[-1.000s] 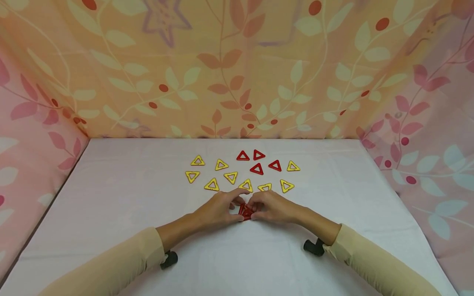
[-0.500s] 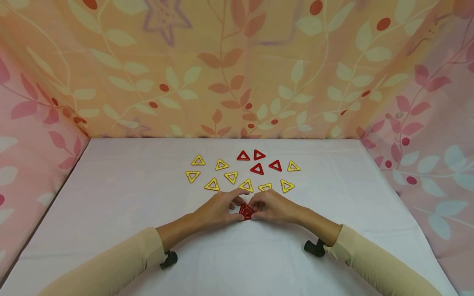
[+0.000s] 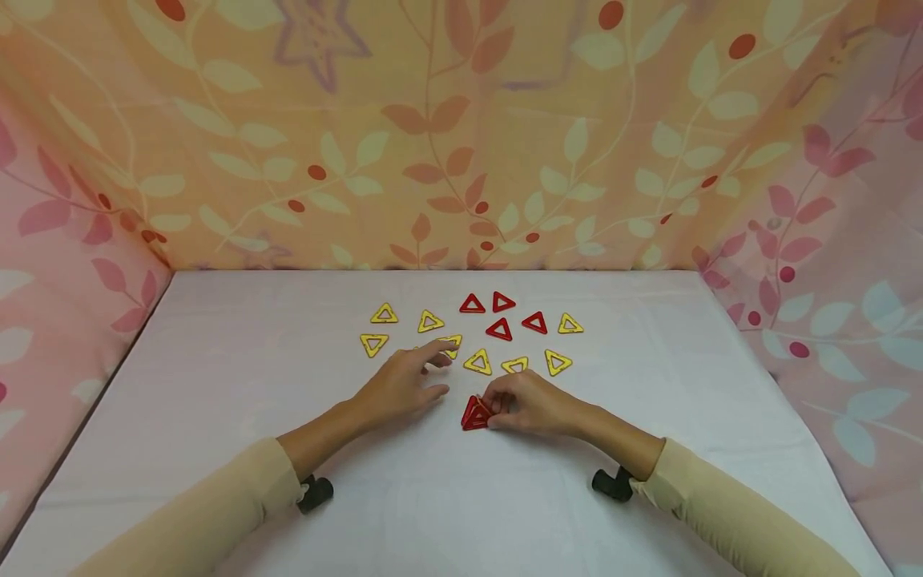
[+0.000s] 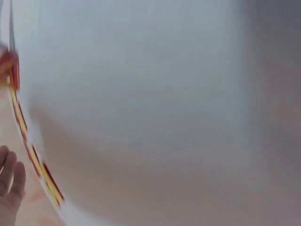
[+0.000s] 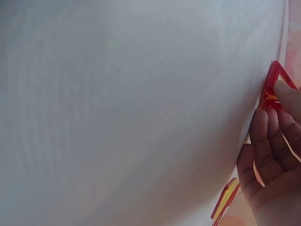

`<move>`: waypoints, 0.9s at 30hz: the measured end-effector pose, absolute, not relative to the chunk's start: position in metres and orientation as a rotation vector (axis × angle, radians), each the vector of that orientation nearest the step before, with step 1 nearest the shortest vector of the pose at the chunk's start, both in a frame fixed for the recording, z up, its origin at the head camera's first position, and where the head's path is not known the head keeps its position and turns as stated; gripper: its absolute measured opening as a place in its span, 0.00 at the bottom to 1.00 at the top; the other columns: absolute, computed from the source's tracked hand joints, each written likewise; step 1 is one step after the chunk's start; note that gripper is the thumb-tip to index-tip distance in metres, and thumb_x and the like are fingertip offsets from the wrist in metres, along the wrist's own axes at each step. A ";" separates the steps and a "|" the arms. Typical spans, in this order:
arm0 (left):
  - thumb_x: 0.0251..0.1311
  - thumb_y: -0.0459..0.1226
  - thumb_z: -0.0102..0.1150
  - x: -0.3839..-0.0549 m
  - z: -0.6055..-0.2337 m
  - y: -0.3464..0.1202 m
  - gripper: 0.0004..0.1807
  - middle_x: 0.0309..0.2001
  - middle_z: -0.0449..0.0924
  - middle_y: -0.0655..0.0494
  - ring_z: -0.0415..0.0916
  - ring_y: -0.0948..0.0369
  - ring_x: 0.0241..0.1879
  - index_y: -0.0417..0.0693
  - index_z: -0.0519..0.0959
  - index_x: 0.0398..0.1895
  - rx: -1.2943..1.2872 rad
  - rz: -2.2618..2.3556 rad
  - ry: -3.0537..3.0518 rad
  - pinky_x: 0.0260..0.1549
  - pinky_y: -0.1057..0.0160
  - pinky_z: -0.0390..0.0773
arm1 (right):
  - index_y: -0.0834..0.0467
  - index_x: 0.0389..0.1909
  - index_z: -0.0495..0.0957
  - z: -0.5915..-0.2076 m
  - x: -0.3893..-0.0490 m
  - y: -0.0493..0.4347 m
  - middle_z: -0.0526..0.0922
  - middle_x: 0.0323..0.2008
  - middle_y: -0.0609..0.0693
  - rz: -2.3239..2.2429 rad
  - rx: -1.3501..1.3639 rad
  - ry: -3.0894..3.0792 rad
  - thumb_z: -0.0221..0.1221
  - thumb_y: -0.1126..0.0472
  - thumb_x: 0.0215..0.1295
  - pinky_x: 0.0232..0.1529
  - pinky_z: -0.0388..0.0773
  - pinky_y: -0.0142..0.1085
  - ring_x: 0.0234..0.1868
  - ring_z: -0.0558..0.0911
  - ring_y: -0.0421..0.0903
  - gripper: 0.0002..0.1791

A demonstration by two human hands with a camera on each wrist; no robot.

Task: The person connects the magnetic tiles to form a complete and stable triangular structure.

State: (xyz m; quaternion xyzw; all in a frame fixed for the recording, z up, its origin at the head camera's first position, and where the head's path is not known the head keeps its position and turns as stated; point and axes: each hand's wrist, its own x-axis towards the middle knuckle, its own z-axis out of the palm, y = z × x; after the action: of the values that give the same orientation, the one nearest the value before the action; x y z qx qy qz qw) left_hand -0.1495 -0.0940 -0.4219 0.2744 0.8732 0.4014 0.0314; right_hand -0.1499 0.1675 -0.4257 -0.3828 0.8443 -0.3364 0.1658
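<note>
Red triangular tiles lean together in a small raised shape on the white cloth. My right hand pinches the shape's right side between thumb and fingers. In the right wrist view the thumb overlaps the opening of a red triangle. My left hand is off to the left of the shape, fingers extended and holding nothing. Its fingertips overlap a yellow triangular tile in the head view, and another yellow one is mostly hidden behind that hand. Left wrist view: the red shape is at the left edge, blurred.
Several loose yellow triangles, such as one at the left and one at the right, lie beyond the hands. Several red triangles lie farther back. A patterned curtain encloses the back and sides of the white-covered table.
My left hand has let go of the red shape and moved left and slightly away from me, fingers opening out. The right hand keeps its pinch in the same place.
</note>
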 end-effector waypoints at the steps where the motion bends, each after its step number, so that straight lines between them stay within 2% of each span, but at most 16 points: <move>1: 0.57 0.30 0.69 -0.153 -0.421 -0.098 0.31 0.49 0.85 0.49 0.83 0.54 0.47 0.48 0.73 0.65 0.828 1.237 2.718 0.47 0.54 0.81 | 0.52 0.40 0.83 -0.426 -0.150 0.167 0.80 0.30 0.37 -0.959 -1.087 2.404 0.71 0.62 0.58 0.37 0.79 0.31 0.33 0.78 0.36 0.10; 6: 0.60 0.25 0.59 -0.167 -0.419 -0.120 0.27 0.50 0.84 0.48 0.81 0.53 0.50 0.47 0.75 0.64 0.720 1.204 2.803 0.48 0.51 0.80 | 0.52 0.40 0.83 -0.427 -0.149 0.167 0.80 0.30 0.37 -0.947 -1.087 2.411 0.71 0.62 0.58 0.38 0.79 0.31 0.34 0.78 0.36 0.10; 10: 0.60 0.26 0.57 -0.175 -0.420 -0.132 0.27 0.53 0.83 0.48 0.79 0.53 0.54 0.45 0.74 0.65 0.687 1.142 2.817 0.51 0.50 0.79 | 0.53 0.40 0.83 -0.427 -0.148 0.167 0.80 0.30 0.38 -0.953 -1.094 2.416 0.72 0.63 0.57 0.37 0.79 0.31 0.34 0.79 0.37 0.11; 16: 0.54 0.26 0.66 -0.178 -0.426 -0.141 0.33 0.53 0.82 0.44 0.79 0.51 0.51 0.41 0.71 0.67 0.674 1.113 2.740 0.50 0.50 0.79 | 0.53 0.40 0.82 -0.427 -0.148 0.167 0.80 0.31 0.38 -0.954 -1.090 2.410 0.71 0.62 0.58 0.38 0.79 0.31 0.34 0.78 0.36 0.11; 19: 0.53 0.28 0.71 -0.178 -0.429 -0.142 0.36 0.52 0.82 0.45 0.79 0.53 0.50 0.42 0.70 0.68 0.656 1.103 2.709 0.51 0.51 0.78 | 0.52 0.41 0.82 -0.426 -0.148 0.166 0.80 0.31 0.37 -0.941 -1.063 2.412 0.71 0.61 0.58 0.38 0.79 0.31 0.34 0.78 0.36 0.11; 27: 0.54 0.28 0.71 -0.175 -0.432 -0.135 0.37 0.49 0.84 0.53 0.79 0.57 0.50 0.47 0.70 0.68 0.626 1.092 2.702 0.54 0.53 0.77 | 0.52 0.41 0.82 -0.423 -0.147 0.166 0.80 0.30 0.38 -0.946 -1.026 2.409 0.72 0.61 0.58 0.39 0.79 0.32 0.34 0.79 0.37 0.11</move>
State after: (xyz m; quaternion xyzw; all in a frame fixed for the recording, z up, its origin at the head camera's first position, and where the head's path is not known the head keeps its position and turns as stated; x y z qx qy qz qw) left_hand -0.1751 -0.1353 -0.4320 0.2095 0.9035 0.3651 0.0803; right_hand -0.1468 0.1660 -0.4233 -0.3625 0.8516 -0.3343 0.1778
